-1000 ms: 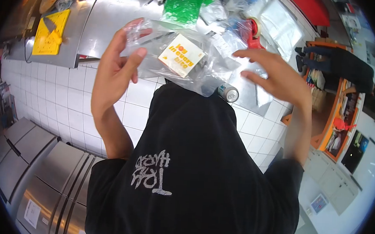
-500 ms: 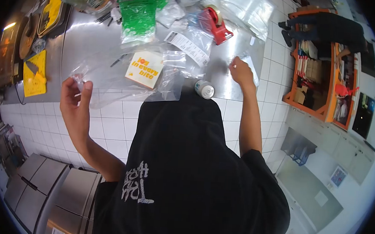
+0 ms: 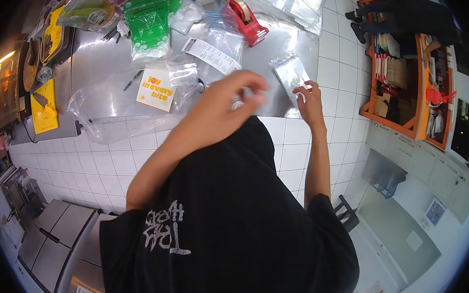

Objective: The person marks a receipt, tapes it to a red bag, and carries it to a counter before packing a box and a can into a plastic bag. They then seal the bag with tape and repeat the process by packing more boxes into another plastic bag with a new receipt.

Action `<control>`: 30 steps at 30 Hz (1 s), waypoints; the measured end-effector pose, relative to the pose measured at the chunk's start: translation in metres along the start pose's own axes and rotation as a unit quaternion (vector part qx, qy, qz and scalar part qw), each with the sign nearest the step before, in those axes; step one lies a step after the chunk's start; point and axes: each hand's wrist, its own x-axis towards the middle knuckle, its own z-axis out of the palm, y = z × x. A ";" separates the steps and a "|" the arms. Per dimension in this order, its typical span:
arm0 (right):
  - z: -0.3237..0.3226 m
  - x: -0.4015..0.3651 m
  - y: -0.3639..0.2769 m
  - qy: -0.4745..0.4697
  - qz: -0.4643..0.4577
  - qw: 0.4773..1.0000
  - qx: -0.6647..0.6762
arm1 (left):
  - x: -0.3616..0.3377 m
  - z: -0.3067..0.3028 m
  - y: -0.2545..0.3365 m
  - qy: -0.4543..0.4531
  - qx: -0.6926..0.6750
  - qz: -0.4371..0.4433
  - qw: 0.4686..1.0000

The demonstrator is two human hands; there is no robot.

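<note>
My left hand (image 3: 229, 98) reaches across my chest to the steel table's front edge and is blurred; it covers most of a small silver can (image 3: 238, 104), and whether it grips the can is unclear. My right hand (image 3: 309, 104) pinches the near edge of a small clear bag (image 3: 288, 72) lying on the table (image 3: 97, 57). A large clear plastic bag (image 3: 105, 114) lies flat to the left, hanging over the table edge. Inside it is a white card with orange lettering (image 3: 157, 89).
Further back on the table are a red tape dispenser (image 3: 246, 19), a green packet (image 3: 148, 23), a paper receipt (image 3: 210, 55) and more clear bags (image 3: 291, 2). A yellow board (image 3: 45, 105) sits at left. An orange shelf unit (image 3: 411, 66) stands to the right, steel cabinets (image 3: 57, 237) below left.
My left hand let go of the large bag, which now lies on the table, and swung right to the can. My right hand dropped to the table and took the small clear bag.
</note>
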 end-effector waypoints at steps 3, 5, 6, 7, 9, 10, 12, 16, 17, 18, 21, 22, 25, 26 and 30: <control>0.010 -0.008 0.012 0.054 0.070 0.996 -0.027 | 0.061 0.062 -0.068 -0.153 0.134 0.034 0.978; 0.015 -0.007 0.027 0.063 0.070 0.995 -0.028 | 0.098 0.100 -0.089 -0.209 0.268 0.006 0.940; 0.016 -0.009 0.032 0.068 0.066 0.995 -0.030 | 0.112 0.117 -0.098 -0.227 0.331 -0.029 0.915; 0.012 -0.009 0.030 0.069 0.070 0.995 -0.028 | 0.123 0.133 -0.113 -0.232 0.333 -0.029 0.914; -0.003 -0.005 0.014 0.002 0.133 0.991 -0.003 | 0.137 0.158 -0.147 -0.181 0.455 -0.002 0.872; -0.004 -0.005 0.015 0.005 0.138 0.990 0.002 | 0.141 0.162 -0.155 -0.188 0.458 -0.001 0.869; -0.003 -0.005 0.021 0.012 0.086 0.996 -0.012 | 0.144 0.168 -0.168 -0.181 0.479 0.051 0.857; 0.010 -0.001 0.036 0.023 0.015 0.999 0.021 | 0.139 0.176 -0.179 -0.162 0.449 0.106 0.872; 0.013 -0.001 0.038 0.017 0.019 1.000 0.017 | 0.141 0.178 -0.181 -0.162 0.450 0.108 0.872; 0.015 -0.002 0.038 0.018 0.018 1.000 0.016 | 0.141 0.178 -0.184 -0.153 0.435 0.104 0.881; 0.017 -0.003 0.039 0.014 -0.015 1.000 0.015 | 0.146 0.178 -0.192 -0.138 0.420 0.098 0.892; 0.017 -0.003 0.040 0.011 -0.017 1.000 0.016 | 0.145 0.178 -0.196 -0.139 0.420 0.096 0.892; 0.004 -0.002 0.032 0.020 0.011 0.999 0.037 | 0.146 0.179 -0.202 -0.126 0.418 0.103 0.894; -0.004 -0.002 0.027 0.021 0.006 1.000 -0.007 | 0.146 0.178 -0.203 -0.124 0.418 0.102 0.894; -0.005 0.004 0.032 -0.015 -0.017 0.998 -0.058 | 0.144 0.174 -0.198 -0.143 0.408 0.097 0.897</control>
